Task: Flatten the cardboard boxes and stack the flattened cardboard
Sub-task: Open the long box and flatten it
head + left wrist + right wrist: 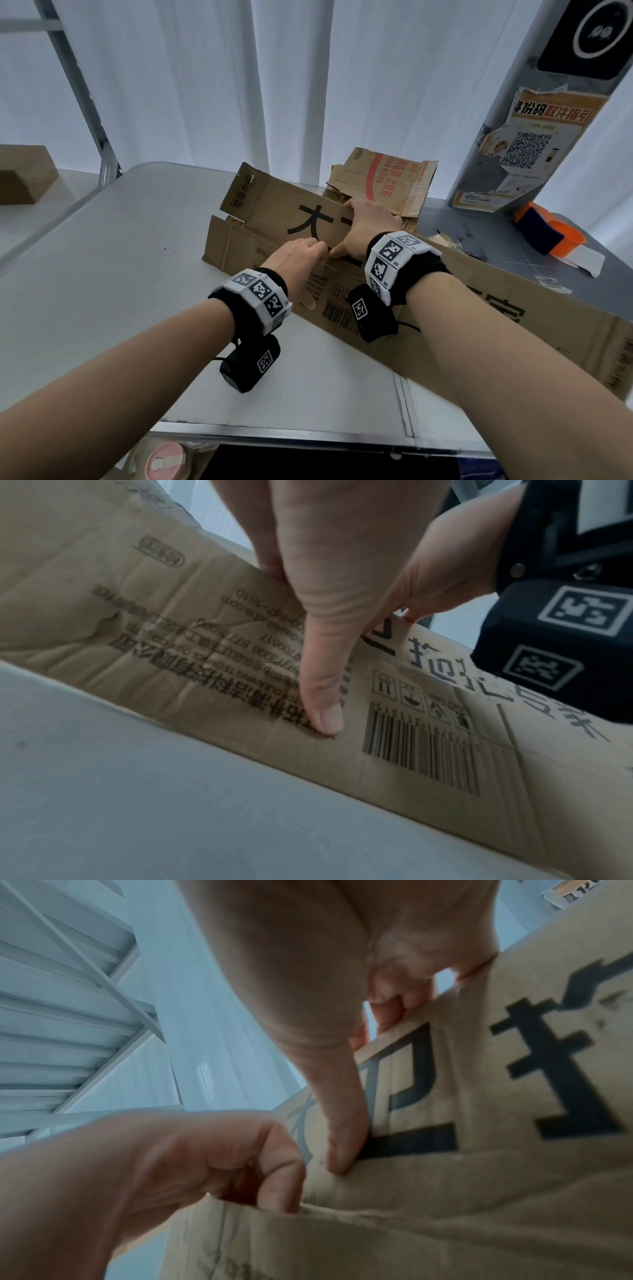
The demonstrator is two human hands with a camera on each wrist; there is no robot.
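Note:
A large brown cardboard box (pixel 479 301) with black print lies partly collapsed on the grey table (pixel 120 274). My left hand (pixel 301 257) grips its near panel: the thumb (pixel 325 710) presses the printed side by the barcode, and the fingers curl over the fold. My right hand (pixel 366 222) holds the raised flap with large black characters, thumb (pixel 342 1123) on its face and fingers hooked over its far edge. Behind lies flattened cardboard with red print (pixel 383 181).
A closed brown box (pixel 24 174) sits on a surface at far left. An orange tape dispenser (pixel 548 229) and paper scraps lie at right, beside a grey pillar with a torn poster (pixel 534 144). White curtains hang behind the table.

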